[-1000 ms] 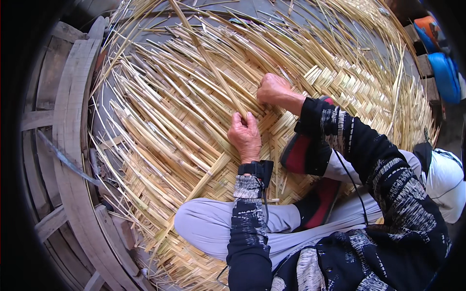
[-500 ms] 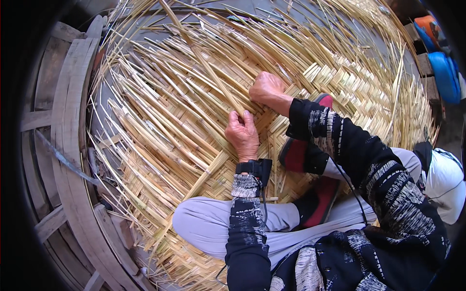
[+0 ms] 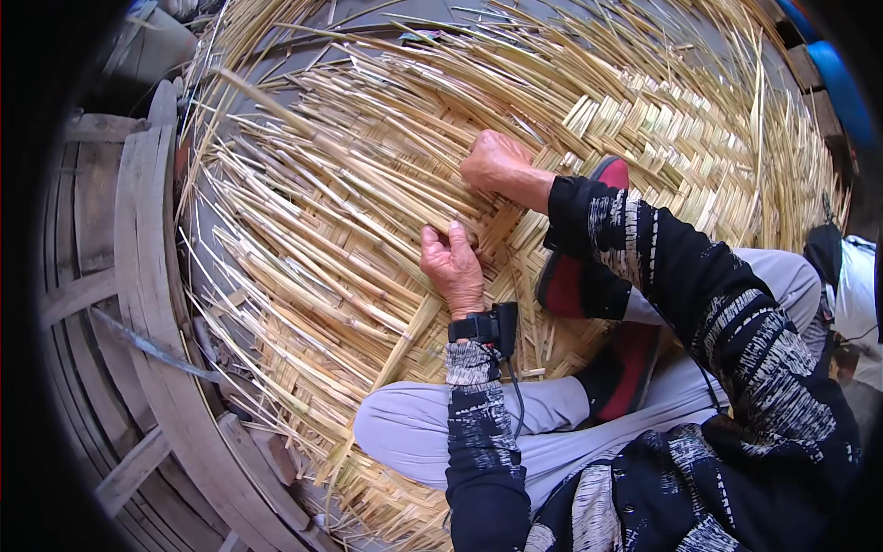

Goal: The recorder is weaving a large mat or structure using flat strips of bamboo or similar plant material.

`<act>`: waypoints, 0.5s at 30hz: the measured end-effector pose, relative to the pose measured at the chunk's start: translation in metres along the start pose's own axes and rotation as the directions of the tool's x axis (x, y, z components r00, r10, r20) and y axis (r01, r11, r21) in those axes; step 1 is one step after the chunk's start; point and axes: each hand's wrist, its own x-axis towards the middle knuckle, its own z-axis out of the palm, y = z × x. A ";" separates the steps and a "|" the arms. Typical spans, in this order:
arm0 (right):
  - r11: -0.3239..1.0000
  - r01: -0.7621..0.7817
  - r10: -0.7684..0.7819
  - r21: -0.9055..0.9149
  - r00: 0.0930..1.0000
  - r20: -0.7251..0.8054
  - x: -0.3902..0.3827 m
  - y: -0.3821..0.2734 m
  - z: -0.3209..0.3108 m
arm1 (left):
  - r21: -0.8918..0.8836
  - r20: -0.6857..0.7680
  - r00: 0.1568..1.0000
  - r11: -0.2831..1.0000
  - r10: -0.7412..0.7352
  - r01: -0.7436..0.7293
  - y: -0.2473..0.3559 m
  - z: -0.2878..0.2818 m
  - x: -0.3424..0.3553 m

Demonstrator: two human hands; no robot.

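Note:
A large mat of pale split-cane strips (image 3: 635, 184) is spread before me, tightly woven at the right, with long loose ends fanning to the upper left. My left hand (image 3: 452, 269) is closed, thumb and fingertips at the near end of a long cane strip (image 3: 303, 124) that slants up and leftward over the others. Just beyond it, my right hand (image 3: 497, 160) makes a fist low over the weave, where several strips run in beneath it. Its fingertips are hidden, so what it grips cannot be made out.
My crossed legs in grey trousers (image 3: 460, 419) and dark red shoes (image 3: 630, 373) rest on the mat's near part. A curved wooden frame (image 3: 147, 239) stands along the left. A blue object (image 3: 842, 87) and a white sack (image 3: 855, 285) lie at the right edge.
The long cane strip has swung down to the left, from steeply raised to nearly flat over the other strips. My hands have stayed almost in place; the view has shifted slightly.

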 end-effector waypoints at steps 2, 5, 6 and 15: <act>1.000 -0.013 0.013 -0.005 1.000 0.002 0.005 0.006 0.000 | -0.058 -0.005 0.991 0.990 -0.131 0.130 0.010 0.005 -0.005; 1.000 -0.023 0.023 -0.004 1.000 0.013 0.006 0.007 0.001 | -0.045 -0.009 0.990 0.989 -0.143 0.142 0.014 0.006 -0.006; 1.000 -0.026 0.026 0.011 1.000 0.000 0.005 0.006 0.002 | -0.049 -0.014 0.989 0.988 -0.144 0.143 0.015 0.006 -0.005; 1.000 -0.020 0.021 0.019 0.999 -0.029 0.012 0.011 0.006 | -0.015 -0.028 0.986 0.986 -0.166 0.165 0.014 0.007 -0.004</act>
